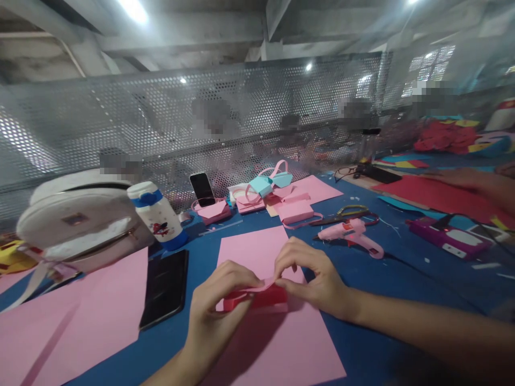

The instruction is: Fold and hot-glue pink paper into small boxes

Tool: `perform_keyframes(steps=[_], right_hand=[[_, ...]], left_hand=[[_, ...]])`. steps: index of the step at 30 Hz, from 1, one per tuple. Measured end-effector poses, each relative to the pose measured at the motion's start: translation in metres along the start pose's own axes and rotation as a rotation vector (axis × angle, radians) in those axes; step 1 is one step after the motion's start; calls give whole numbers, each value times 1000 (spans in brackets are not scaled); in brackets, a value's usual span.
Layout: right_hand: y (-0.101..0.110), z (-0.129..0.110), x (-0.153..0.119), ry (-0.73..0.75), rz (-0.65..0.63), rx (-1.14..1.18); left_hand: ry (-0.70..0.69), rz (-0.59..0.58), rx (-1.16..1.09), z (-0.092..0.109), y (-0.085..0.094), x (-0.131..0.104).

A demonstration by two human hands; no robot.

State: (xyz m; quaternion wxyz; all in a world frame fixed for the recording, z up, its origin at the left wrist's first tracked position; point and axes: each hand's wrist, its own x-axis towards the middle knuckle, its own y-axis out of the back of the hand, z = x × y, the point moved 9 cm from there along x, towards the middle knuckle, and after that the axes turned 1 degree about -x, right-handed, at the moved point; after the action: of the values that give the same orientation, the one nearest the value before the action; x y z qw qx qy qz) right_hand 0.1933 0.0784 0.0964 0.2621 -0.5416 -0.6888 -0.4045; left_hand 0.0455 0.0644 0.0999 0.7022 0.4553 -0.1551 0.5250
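Observation:
Between my hands a narrow pink paper strip point(265, 286) runs along the top of a small pink-red folded paper box point(265, 301). My left hand point(223, 300) pinches the strip and the box's left side between thumb and fingers. At the strip's right end, the thumb and fingertips of my right hand point(311, 273) are pressed together on it. Under both hands lies a large sheet of pink paper point(257, 241). To the right of my right hand rests a pink glue gun point(354, 233), its nozzle facing left, with scissors point(348, 213) just behind it.
A black tablet point(164, 289), a white bottle point(159, 214) and a pale backpack point(80, 220) stand left. Finished pink paper bags point(298, 209) and a phone point(202, 188) are behind. A purple power strip point(448, 238) lies right, near another person's hand point(462, 177). A perforated metal panel point(161, 118) closes the back.

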Motion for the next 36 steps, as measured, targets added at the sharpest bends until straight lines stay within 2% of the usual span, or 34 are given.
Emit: perform_keyframes(steps=[36], right_hand=[[-3,-3,-3,5,-12,15]], left_hand=[[-25,5,25,4,-4,1]])
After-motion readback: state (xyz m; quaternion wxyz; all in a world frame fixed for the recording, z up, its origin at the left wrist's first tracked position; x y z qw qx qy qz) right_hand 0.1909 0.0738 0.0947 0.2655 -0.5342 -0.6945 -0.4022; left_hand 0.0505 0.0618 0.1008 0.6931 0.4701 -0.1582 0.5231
